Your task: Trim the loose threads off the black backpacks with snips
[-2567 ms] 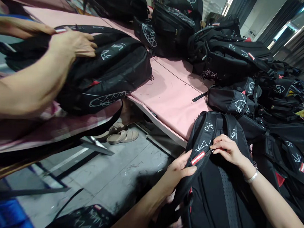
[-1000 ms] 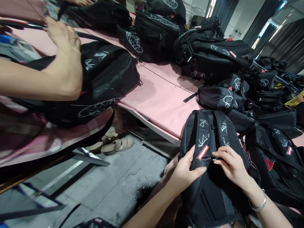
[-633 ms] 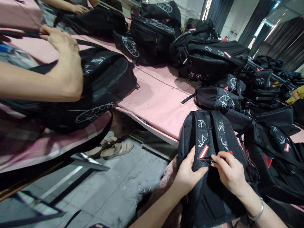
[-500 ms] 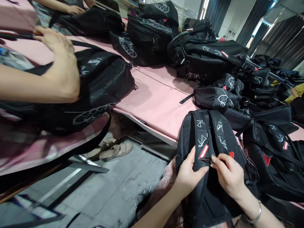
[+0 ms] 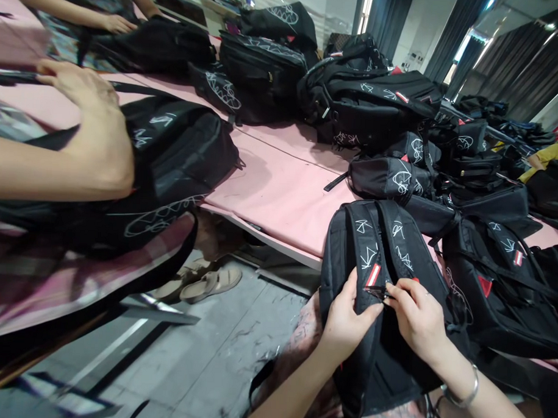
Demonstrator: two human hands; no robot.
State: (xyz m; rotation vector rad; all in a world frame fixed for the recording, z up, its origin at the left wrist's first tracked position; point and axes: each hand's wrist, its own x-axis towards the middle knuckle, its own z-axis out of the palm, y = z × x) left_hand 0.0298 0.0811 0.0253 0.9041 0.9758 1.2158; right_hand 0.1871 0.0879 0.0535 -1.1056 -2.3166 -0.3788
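A black backpack [image 5: 401,366] with white scribbled print leans on my lap against the table edge, its shoulder straps facing me. My left hand [image 5: 351,321] grips one shoulder strap [image 5: 367,242], thumb on one side and fingers on the other, just below a red-and-white label [image 5: 372,275]. In my right hand [image 5: 415,317] are small dark thread snips [image 5: 375,291], pinched between thumb and fingers. Their thin tips lie across the strap under the label, close to my left thumb. Whether the blades are parted is too small to tell.
A pink-topped table [image 5: 279,191] bears several black backpacks [image 5: 369,108]. On the left, a co-worker's arm [image 5: 80,129] reaches over another backpack [image 5: 181,138]. A second person's hand [image 5: 120,24] rests at a bag farther back. Sandals [image 5: 212,284] and a metal frame [image 5: 161,308] are below.
The view has shifted slightly. My right hand and the snips have moved a little across the strap beneath the label. My left hand keeps its grip.
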